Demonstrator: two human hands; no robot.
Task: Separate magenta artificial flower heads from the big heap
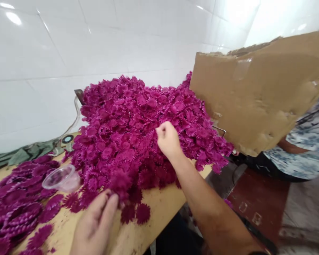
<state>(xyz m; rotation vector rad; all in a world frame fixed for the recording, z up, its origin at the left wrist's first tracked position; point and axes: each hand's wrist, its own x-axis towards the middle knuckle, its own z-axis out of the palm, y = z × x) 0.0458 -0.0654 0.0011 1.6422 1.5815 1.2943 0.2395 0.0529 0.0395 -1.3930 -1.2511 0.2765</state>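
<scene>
A big heap of magenta fabric flowers (138, 120) covers the wooden table (159, 205). My right hand (168, 139) reaches into the middle of the heap with its fingers curled shut, pinching among the flowers; what it grips is hidden. My left hand (97, 221) rests near the table's front edge, fingers together, touching a flower (120, 182) at the foot of the heap. A few loose flowers (138, 212) lie just right of that hand.
A clear plastic cup (61, 177) lies at the heap's left foot. More flowers (13, 202) are spread flat at the left. Green cloth (23, 154) lies along the white tiled wall. Another person in a patterned shirt (308, 148) holds a cardboard box (257, 95) at right.
</scene>
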